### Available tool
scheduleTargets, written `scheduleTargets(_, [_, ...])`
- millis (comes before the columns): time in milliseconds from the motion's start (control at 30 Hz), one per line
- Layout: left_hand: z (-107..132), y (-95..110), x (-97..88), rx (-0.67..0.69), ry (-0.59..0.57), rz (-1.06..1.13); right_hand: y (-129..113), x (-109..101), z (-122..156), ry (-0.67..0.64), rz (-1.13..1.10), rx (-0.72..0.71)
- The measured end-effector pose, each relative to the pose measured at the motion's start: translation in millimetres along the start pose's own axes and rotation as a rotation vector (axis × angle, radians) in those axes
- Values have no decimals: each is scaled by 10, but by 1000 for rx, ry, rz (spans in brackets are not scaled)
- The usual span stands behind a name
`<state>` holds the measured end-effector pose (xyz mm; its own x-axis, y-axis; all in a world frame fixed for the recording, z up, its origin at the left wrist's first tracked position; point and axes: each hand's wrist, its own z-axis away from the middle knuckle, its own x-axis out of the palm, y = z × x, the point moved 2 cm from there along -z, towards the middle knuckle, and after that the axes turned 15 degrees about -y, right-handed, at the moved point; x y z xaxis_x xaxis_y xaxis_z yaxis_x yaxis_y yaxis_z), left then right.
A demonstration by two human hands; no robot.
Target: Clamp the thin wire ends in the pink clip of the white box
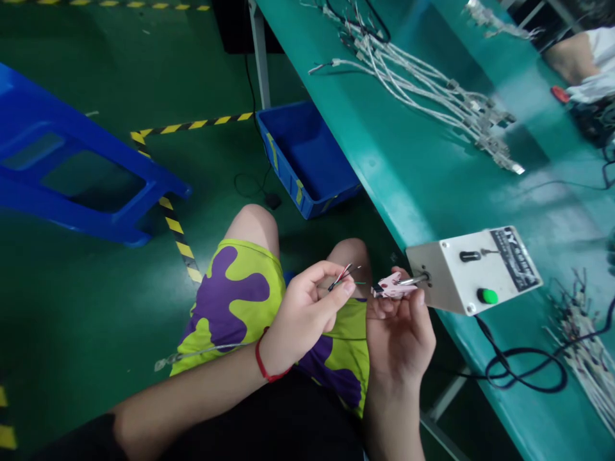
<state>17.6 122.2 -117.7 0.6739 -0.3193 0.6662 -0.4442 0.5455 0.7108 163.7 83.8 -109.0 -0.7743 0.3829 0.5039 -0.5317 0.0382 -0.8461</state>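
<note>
My left hand (307,310), with a red band at the wrist, pinches the stripped end of a cable between thumb and fingers. Its thin loose wires (343,275), red, white, black and green, fan out towards the right. The cable's light grey length (211,350) runs back under my left forearm to a clear-looking plug (160,365). My right hand (398,336), palm up, has its fingers curled around a pale pink clip-like piece (394,285) with a dark tip. That piece sits on the metal shaft (416,280) of a small white machine (454,272). The wires and the clip-like piece are apart.
The machine, with a green knob (489,296), stands at the edge of a green table (384,186). Bundled white cables (423,89) lie farther along, more cables (583,352) at right. A blue bin (307,208) and blue stool (96,141) are on the floor. Another person's arm (571,57) shows top right.
</note>
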Motion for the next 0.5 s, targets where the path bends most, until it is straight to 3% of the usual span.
scheduleTargets(233, [-38, 49, 9, 40, 16, 19, -35, -107, -51, -72, 57, 56])
scheduleTargets(500, [3, 45, 115, 83, 12, -57, 40, -119, -81, 24, -5, 32])
